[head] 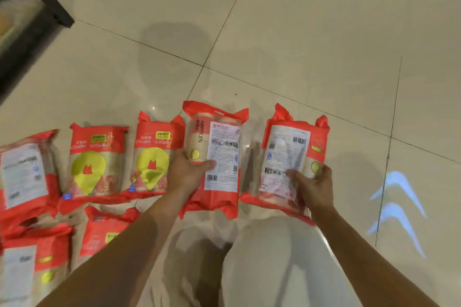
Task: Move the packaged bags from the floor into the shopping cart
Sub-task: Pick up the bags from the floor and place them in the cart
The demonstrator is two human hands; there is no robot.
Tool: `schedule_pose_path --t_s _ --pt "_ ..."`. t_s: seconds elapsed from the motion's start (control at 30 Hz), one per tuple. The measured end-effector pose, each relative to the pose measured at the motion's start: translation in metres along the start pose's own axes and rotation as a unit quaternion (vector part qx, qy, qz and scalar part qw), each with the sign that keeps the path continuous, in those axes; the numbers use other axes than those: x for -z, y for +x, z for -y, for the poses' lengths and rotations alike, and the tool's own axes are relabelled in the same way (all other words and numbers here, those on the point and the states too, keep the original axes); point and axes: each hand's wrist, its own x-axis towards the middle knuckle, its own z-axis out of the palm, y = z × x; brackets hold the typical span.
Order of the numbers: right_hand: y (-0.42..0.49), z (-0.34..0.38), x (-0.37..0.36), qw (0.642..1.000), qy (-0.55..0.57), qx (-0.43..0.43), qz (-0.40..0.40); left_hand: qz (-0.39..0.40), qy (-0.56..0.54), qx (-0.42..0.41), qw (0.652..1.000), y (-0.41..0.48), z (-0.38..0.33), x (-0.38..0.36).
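Observation:
Several red packaged bags with clear windows lie in rows on the tiled floor. My left hand grips one bag by its left edge, thumb across its white back label. My right hand grips another bag at its lower right, label side up. To the left lie bags showing yellow fronts, and one with its label up. More bags sit in a nearer row at the lower left. No shopping cart is visible.
A dark shelf base runs along the upper left. My knees in light trousers are below the held bags. Blue arrow shapes of light fall on the tiles at the right. Bare tiled floor stretches ahead.

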Motion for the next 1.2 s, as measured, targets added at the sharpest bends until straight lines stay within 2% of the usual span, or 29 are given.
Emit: schedule_pose_path --t_s 0.13,0.33,0.4,0.53,0.67,0.87,0.97,1.07,1.2 --pt "-0.122 0.165 0.037 0.995 0.037 0.072 0.066 -0.058 -0.070 -0.038 0.995 -0.108 -0.102 0.111" --pt "-0.355 0.384 0.105 0.973 0.033 0.160 0.161 -0.113 -0.151 -0.070 0.980 -0.347 -0.251 0.328" --pt "-0.433 0.434 0.121 0.963 0.029 0.185 0.192 -0.141 -0.166 -0.077 0.973 -0.432 -0.279 0.393" --pt "-0.566 0.491 0.127 0.931 0.023 0.229 0.282 -0.232 -0.182 -0.073 0.953 -0.586 -0.282 0.501" --pt "-0.682 0.498 0.099 0.868 -0.001 0.280 0.410 -0.349 -0.211 -0.056 0.911 -0.714 -0.252 0.564" --pt "-0.812 0.438 0.053 0.787 -0.053 0.309 0.532 -0.519 -0.239 0.003 0.820 -0.857 -0.158 0.600" --pt "-0.868 0.407 0.038 0.752 -0.086 0.323 0.569 -0.558 -0.271 0.024 0.784 -0.908 -0.106 0.612" --pt "-0.927 0.374 0.021 0.720 -0.096 0.330 0.603 -0.564 -0.320 0.039 0.761 -0.945 -0.043 0.629" --pt "-1.014 0.325 -0.009 0.708 -0.105 0.323 0.619 -0.565 -0.366 0.051 0.738 -0.979 0.052 0.667"
